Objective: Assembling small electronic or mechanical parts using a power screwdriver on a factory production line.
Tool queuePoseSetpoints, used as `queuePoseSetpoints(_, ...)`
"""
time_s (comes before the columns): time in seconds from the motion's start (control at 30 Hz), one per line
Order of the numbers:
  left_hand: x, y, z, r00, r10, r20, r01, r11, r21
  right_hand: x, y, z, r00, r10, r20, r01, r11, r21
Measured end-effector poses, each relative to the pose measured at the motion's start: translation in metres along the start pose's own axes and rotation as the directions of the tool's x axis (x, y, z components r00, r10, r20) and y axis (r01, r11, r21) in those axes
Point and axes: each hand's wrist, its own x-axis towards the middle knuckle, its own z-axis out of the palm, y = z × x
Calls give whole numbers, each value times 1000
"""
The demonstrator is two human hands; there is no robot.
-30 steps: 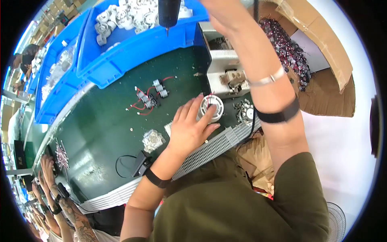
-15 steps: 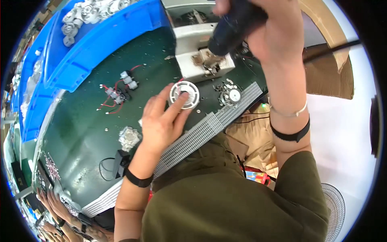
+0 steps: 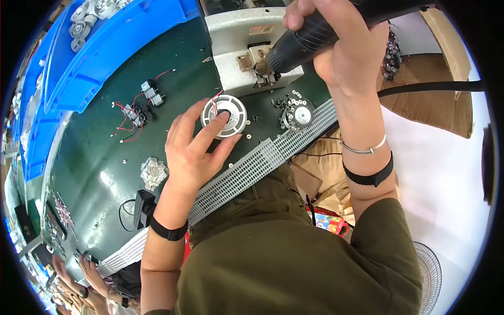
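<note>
My right hand [image 3: 349, 65] grips a black electric screwdriver [image 3: 310, 44], its cord running off to the right. The driver's nose is at the metal outlet of an off-white machine [image 3: 228, 71] that looks like a screw feeder; its bit is hidden there. My left hand [image 3: 191, 147] holds a round white plastic housing [image 3: 240, 116] on the bench, index fingertip at its centre, other fingers round the rim. A red wire rises from the housing. Right of it, a round dish [image 3: 298, 116] stands among small screws and white washers.
Small grey motors with red wires [image 3: 152, 94] lie on the green bench [image 3: 94, 157]. Beyond are blue bins [image 3: 115, 50] holding white parts. A perforated grey strip [image 3: 231, 181] lines the near edge. A clear bag [image 3: 154, 173] lies left; another person's hands [image 3: 92, 273] are lower left.
The whole view has shifted, moving the bench things leftward. My right hand has come lower and the screwdriver lies more level, still at the machine's outlet. My left hand keeps hold of the housing.
</note>
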Motion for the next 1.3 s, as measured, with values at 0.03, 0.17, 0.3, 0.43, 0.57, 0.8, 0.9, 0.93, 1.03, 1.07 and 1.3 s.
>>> queuePoseSetpoints(0.03, -1, -1, 0, 1000, 2, 1, -2, 1000, 2, -2, -4, 6, 1000, 2, -2, -2, 1000, 0)
queuePoseSetpoints(0.17, -2, -4, 1, 1000, 1, -1, -1, 1000, -18, -8, -12, 19, 974, 30, -223, -154, 812, -563)
queuePoseSetpoints(0.3, -1, -3, 3, 1000, -13, -14, 12, 999, -38, -14, -9, 24, 973, -30, -227, -124, 766, -631)
queuePoseSetpoints(0.43, 0, -2, 3, 999, 16, -47, -16, 1000, -11, -9, 5, -13, 970, -192, 151, 204, 977, -66)
queuePoseSetpoints(0.57, 1, -2, 0, 999, 18, -34, -18, 1000, 1, -27, -26, -15, 977, 133, 165, -16, 822, -569)
queuePoseSetpoints(0.8, 2, -1, -1, 999, 4, -42, -5, 1000, -21, -20, -10, 64, 988, 105, -113, -143, 895, -422)
queuePoseSetpoints(0.9, 2, -1, 0, 999, -3, -41, 2, 1000, -18, -19, -4, 61, 993, 110, 30, -87, 904, -419)
queuePoseSetpoints(0.93, 2, -1, 1, 999, -2, -46, 1, 1000, -14, -19, -2, 62, 992, 124, 23, -103, 902, -420)
queuePoseSetpoints(1.03, 4, 0, 1, 998, 6, -65, -8, 999, -38, -21, 1, 64, 987, 162, -3, -148, 892, -427)
queuePoseSetpoints(1.07, 3, -1, 1, 998, 1, -65, -4, 999, -38, -22, 2, 64, 985, 173, -13, -161, 889, -429)
queuePoseSetpoints(1.3, 1, -2, 3, 998, -12, -60, 9, 998, -55, -23, 4, 65, 970, 227, -84, -240, 855, -461)
